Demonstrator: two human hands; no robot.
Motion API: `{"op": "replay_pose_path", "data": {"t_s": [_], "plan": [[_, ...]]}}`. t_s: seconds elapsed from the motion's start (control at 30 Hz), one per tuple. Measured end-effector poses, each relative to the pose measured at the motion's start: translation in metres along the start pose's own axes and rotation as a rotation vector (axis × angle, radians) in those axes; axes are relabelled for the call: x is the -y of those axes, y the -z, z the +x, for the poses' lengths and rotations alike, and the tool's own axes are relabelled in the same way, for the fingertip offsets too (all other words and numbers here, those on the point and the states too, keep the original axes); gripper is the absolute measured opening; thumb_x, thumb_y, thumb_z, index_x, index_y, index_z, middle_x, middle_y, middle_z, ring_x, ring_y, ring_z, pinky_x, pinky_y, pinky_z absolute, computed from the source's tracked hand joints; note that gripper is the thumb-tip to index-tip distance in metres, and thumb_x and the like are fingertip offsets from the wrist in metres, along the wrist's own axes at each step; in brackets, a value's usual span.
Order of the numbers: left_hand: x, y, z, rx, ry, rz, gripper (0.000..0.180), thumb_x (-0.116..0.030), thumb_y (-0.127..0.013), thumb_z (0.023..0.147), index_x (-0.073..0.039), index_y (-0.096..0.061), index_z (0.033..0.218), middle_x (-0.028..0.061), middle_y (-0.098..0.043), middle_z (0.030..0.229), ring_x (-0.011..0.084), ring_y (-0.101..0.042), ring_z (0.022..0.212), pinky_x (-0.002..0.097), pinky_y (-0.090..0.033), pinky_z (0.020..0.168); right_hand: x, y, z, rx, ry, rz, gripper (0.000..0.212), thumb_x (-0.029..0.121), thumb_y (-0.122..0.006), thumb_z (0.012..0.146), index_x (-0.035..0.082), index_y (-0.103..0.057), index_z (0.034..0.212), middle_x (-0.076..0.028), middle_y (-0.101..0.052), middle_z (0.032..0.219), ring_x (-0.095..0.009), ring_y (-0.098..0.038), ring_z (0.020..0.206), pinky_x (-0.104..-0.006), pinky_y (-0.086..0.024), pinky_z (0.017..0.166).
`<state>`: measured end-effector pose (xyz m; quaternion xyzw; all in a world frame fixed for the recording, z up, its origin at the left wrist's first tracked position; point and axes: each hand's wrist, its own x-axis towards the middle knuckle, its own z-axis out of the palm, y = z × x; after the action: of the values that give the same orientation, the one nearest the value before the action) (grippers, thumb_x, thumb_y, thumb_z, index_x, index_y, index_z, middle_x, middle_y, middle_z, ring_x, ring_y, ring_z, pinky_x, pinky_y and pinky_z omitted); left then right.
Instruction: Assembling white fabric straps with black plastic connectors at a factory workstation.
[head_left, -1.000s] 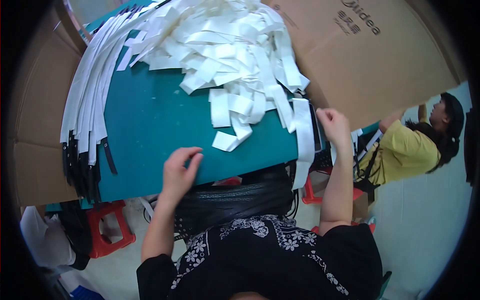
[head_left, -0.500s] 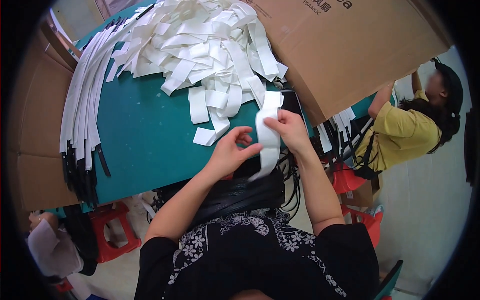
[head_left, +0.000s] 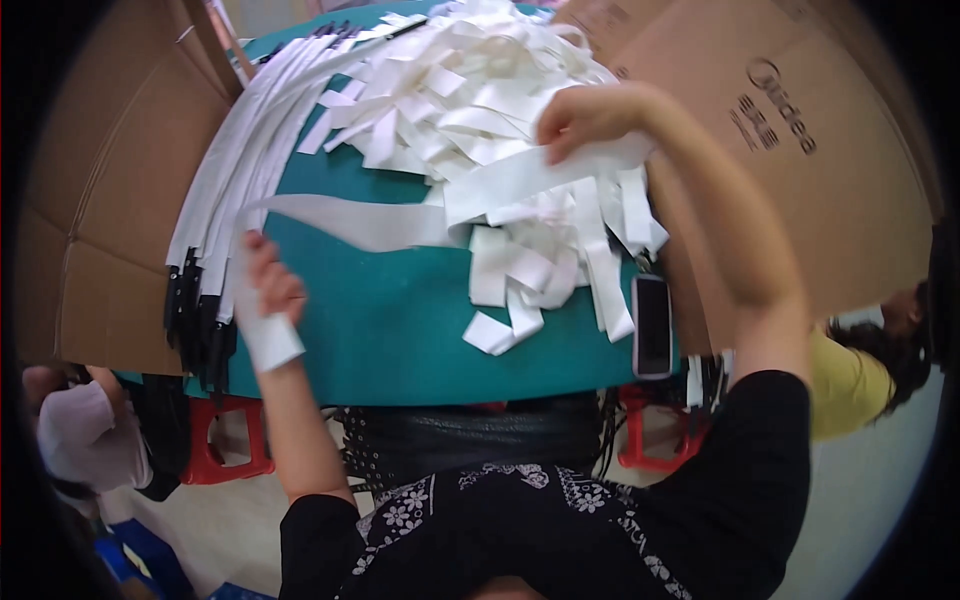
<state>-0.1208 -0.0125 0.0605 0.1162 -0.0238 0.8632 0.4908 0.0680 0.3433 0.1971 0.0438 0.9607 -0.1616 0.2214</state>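
Green table (head_left: 385, 330): work surface; bare middle, loaded far side.
Cartons: brown, one left (head_left: 110, 200), one right (head_left: 800, 230); the right one hides most of a co-worker in yellow (head_left: 850, 385).
Pile (head_left: 490, 95): loose white strips, far middle; lower layers buried.
Black-ended strips (head_left: 245, 150): bunched lengthwise along left side; count unclear.
Working strip (head_left: 385, 228): white, runs from left hand across bare table to a fold at the pile, then seemingly on under right hand. Step looks like drawing one strip out sideways; next move probably calls for a firm left hold and clearing that fold.
Right hand (head_left: 590, 112): over pile, fingers curled together; pinch on strip, cannot tell, fingertips hidden.
Left hand (head_left: 272, 282): near black-ended strips, fingers closed round the strip, tail over wrist; motion-blurred.
Phone (head_left: 652, 325): dark, near right edge.
Strip's right end: lost against pile and forearm.
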Motion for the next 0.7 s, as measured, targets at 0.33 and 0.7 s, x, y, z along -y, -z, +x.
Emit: {"op": "replay_pose_path", "data": {"t_s": [0.33,0.7], "plan": [[0.029,0.043,-0.009,-0.26,0.427,-0.164,0.017,-0.019,-0.03,0.09,-0.006,-0.042,0.091,0.0038,-0.036,0.061,0.0143,-0.036,0.044,0.0276,-0.03,0.041,-0.116,0.161,0.145,-0.8,-0.336,-1.038,0.032,0.032,-0.055,0.08,0.004,-0.064,0.092,-0.014,-0.059,0.105,-0.026,-0.056,0.098,-0.0369,-0.045,0.08],[0.094,0.049,0.021,-0.469,0.219,0.891,0.024,-0.011,-0.051,0.085,-0.001,-0.047,0.107,0.0064,-0.06,0.091,0.0125,-0.057,0.082,0.0266,-0.044,0.077,0.106,-0.128,0.058,-0.018,-0.226,0.582,0.04,0.042,-0.06,0.078,0.004,-0.064,0.067,-0.001,-0.057,0.054,-0.008,-0.05,0.046,-0.0225,-0.039,0.048]]}}
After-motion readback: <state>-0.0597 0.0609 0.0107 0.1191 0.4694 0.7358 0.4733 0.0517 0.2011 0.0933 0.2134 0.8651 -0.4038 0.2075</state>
